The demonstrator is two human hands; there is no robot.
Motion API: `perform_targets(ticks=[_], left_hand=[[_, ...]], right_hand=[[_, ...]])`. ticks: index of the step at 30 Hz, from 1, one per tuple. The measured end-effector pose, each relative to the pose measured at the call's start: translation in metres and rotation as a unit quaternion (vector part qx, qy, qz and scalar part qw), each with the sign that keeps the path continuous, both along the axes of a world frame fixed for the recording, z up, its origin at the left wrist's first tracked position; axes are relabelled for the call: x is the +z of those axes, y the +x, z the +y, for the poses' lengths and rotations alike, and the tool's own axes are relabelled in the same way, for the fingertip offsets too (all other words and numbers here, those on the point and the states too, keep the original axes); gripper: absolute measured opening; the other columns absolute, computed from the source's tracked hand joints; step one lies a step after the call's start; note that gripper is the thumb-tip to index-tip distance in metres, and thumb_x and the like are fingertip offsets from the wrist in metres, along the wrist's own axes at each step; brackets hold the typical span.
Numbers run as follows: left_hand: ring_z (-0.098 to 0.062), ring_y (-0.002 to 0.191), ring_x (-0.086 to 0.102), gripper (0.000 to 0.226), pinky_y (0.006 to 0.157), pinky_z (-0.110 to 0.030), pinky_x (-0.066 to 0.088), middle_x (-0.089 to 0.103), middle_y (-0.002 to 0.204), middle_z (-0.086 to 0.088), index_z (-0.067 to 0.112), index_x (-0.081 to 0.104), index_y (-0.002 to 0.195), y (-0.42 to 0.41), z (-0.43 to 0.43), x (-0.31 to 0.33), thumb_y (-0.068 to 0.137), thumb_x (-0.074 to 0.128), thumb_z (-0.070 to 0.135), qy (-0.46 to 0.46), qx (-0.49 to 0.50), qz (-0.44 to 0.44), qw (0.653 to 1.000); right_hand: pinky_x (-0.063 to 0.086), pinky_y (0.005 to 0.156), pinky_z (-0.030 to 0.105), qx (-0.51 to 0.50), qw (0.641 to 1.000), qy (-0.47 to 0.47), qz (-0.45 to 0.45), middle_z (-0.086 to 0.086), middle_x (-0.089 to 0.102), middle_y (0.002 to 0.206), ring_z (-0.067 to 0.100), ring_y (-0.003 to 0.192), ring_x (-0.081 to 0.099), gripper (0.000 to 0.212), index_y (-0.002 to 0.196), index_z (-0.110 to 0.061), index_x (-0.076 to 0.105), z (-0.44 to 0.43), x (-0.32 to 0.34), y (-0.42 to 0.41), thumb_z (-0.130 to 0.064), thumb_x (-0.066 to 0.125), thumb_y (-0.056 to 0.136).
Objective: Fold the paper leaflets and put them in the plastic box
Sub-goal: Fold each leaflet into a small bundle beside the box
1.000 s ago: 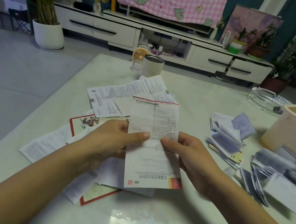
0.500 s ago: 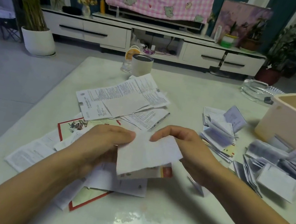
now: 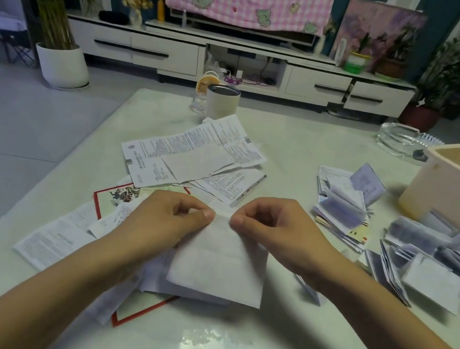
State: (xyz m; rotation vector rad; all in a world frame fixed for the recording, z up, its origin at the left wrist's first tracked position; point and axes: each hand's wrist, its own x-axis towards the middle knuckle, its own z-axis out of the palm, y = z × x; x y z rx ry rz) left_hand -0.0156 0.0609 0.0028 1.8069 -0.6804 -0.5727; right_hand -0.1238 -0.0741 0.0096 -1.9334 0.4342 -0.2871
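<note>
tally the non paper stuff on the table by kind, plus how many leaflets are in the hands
plastic box: 1
cup: 1
glass ashtray: 1
clear glass item with orange top, behind the cup: 1
leaflet, pinched by left hand and right hand: 1
total: 5

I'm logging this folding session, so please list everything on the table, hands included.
held leaflet: one, white, near middle
unfolded leaflets: several, white, printed, left and centre
red-bordered sheet: one, under that pile
folded leaflets: many, whitish, heaped right, beside the box
plastic box: one, cream, right edge
cup: one, white, far edge
orange-topped item: one, behind the cup
ashtray: one, clear glass, far right
table: one, pale
left hand, right hand: both pinching the held leaflet's top edge
</note>
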Motion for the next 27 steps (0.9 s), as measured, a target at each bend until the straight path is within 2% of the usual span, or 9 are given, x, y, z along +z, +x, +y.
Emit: perform_targets(ticks=[4,10,13,16,19,21,23,25,27], left_hand=[[0.002,0.060,0.063,0.015,0.059,-0.015,0.050,0.072,0.070,0.010,0.023,0.071,0.075,0.014,0.006,0.008,0.086,0.063,0.020,-0.031,0.012,0.012,0.999],[-0.003,0.072,0.066,0.014,0.071,-0.022,0.049,0.073,0.081,0.006,0.024,0.073,0.081,0.021,0.004,0.005,0.087,0.061,0.021,-0.037,0.008,-0.005,0.999],[-0.004,0.084,0.062,0.019,0.072,-0.018,0.050,0.065,0.101,0.006,0.028,0.062,0.105,0.017,0.000,0.000,0.087,0.062,0.022,-0.050,0.040,-0.027,0.998],[0.003,0.099,0.052,0.035,0.075,-0.013,0.041,0.049,0.119,0.015,0.036,0.049,0.122,0.009,-0.005,-0.001,0.088,0.057,0.035,-0.015,0.032,-0.133,0.990],[0.017,0.089,0.055,0.021,0.073,-0.004,0.044,0.061,0.102,0.024,0.039,0.056,0.101,-0.001,-0.010,0.004,0.083,0.051,0.049,-0.031,-0.048,-0.095,0.994],[0.008,0.087,0.062,0.030,0.076,-0.012,0.050,0.069,0.097,0.014,0.031,0.063,0.101,-0.005,-0.014,0.002,0.082,0.057,0.053,-0.038,-0.107,-0.038,0.993],[-0.004,0.086,0.066,0.029,0.078,-0.021,0.051,0.071,0.097,0.005,0.024,0.066,0.102,-0.006,-0.015,0.000,0.083,0.059,0.045,-0.025,-0.138,-0.021,0.990],[-0.005,0.077,0.065,0.012,0.072,-0.021,0.052,0.072,0.091,0.001,0.020,0.068,0.095,-0.008,-0.015,0.001,0.090,0.060,0.027,-0.034,-0.140,0.006,0.990],[-0.006,0.069,0.065,0.010,0.064,-0.019,0.053,0.072,0.084,-0.006,0.016,0.067,0.094,-0.009,-0.016,0.001,0.090,0.059,0.013,-0.042,-0.111,0.040,0.992]], right_hand=[[0.043,0.054,0.015,0.003,0.998,0.047,-0.028,0.002,0.059,0.063,0.007,0.053,0.050,0.014,0.073,-0.009,0.064,-0.005,0.005,0.000,0.000,0.063,0.085],[0.044,0.054,0.016,0.014,0.997,0.068,-0.038,0.000,0.061,0.060,0.006,0.051,0.051,0.011,0.084,-0.006,0.067,-0.007,0.008,-0.001,0.004,0.063,0.083],[0.043,0.054,0.014,-0.037,0.993,0.085,-0.076,0.000,0.063,0.061,0.005,0.052,0.052,0.012,0.084,-0.008,0.069,-0.009,0.006,-0.001,0.003,0.063,0.083],[0.044,0.055,0.015,-0.073,0.988,0.092,-0.102,0.002,0.066,0.067,0.006,0.056,0.056,0.009,0.082,-0.008,0.068,-0.009,0.007,0.001,-0.001,0.063,0.084],[0.045,0.055,0.016,-0.080,0.987,0.091,-0.102,0.001,0.065,0.068,0.005,0.058,0.058,0.006,0.083,-0.008,0.065,-0.008,0.006,0.001,-0.003,0.063,0.085],[0.046,0.056,0.015,-0.074,0.987,0.095,-0.109,0.000,0.065,0.071,0.004,0.059,0.058,0.005,0.085,-0.008,0.065,-0.007,0.005,0.001,-0.004,0.062,0.085],[0.046,0.057,0.015,-0.068,0.985,0.100,-0.121,0.000,0.064,0.075,0.003,0.060,0.056,0.006,0.085,-0.008,0.064,-0.005,0.006,0.001,-0.002,0.061,0.086],[0.045,0.059,0.016,-0.070,0.984,0.095,-0.134,0.002,0.064,0.077,0.005,0.063,0.055,0.008,0.084,-0.008,0.064,-0.005,0.005,0.002,-0.001,0.061,0.085],[0.045,0.063,0.017,-0.089,0.984,0.069,-0.141,0.001,0.065,0.080,0.008,0.068,0.054,0.009,0.082,-0.011,0.065,-0.006,0.004,0.002,-0.002,0.064,0.084]])
